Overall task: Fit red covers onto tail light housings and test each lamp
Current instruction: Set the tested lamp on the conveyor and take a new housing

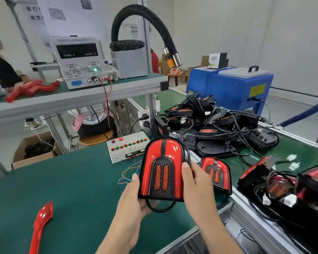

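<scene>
Both hands, left hand (136, 197) and right hand (196, 184), are gripping one covered tail light (162, 169), its test apparently pending, while many bare housings (215, 123) are awaiting covers.

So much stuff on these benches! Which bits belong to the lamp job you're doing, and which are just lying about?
In the job:
- red-and-black tail lamp, held by left hand and right hand
- white button test box
- pile of black lamp housings
- loose red plastic cover

Lying about:
- blue metal machine
- black ribbed hose
- brown cardboard box
</scene>
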The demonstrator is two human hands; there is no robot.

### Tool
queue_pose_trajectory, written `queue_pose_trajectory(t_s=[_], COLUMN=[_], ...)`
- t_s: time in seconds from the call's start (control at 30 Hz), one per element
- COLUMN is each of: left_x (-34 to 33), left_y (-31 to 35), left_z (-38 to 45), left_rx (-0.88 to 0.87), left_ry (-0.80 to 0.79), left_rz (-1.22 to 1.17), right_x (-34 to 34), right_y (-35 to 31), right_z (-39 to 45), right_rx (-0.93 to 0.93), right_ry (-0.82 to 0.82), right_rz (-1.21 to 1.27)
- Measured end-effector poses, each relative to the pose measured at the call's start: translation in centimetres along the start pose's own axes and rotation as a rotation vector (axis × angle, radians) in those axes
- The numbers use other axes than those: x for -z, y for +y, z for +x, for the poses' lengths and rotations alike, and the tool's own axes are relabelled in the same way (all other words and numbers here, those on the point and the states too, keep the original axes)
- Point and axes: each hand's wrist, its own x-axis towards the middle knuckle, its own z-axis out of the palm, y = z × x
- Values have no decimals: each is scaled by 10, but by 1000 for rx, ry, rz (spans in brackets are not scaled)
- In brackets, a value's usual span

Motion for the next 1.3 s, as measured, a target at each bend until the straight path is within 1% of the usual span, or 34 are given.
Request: queue_pose_trajectory(t_s=[0.1,0.23,0.3,0.37,0.53,0.63,0.77,0.87,1.0,1.07,1.17,1.3], left_x=[-41,-102,-127,-144,-154,-152,-153,-158,-169,-173,-178,-178], left_y=[4,-1,-9,-15,-30,-36,-38,-39,-45,-49,-50,-52], left_z=[12,40,56,68,84,89,91,88,82,81,82,81], left_rx=[48,22,-1,-48,-107,-131,-174,-191,-243,-268,-312,-391], left_ry=[-110,-263,-281,-281,-246,-241,-174,-117,-19,2,16,13], left_rz=[86,238,318,424,650,744,823,879,883,899,932,970], right_x=[39,91,111,122,128,118,105,103,103,104,105,99], right_y=[13,34,44,55,76,77,73,67,65,68,74,84], right_z=[19,48,61,71,80,79,76,69,53,41,21,7], right_rx=[-49,-188,-250,-317,-418,-411,-423,-397,-279,-223,-136,-205], right_ry=[131,261,306,312,283,319,349,343,314,307,339,288], right_rz=[-79,-59,-78,-159,-391,-519,-514,-524,-621,-691,-707,-700])
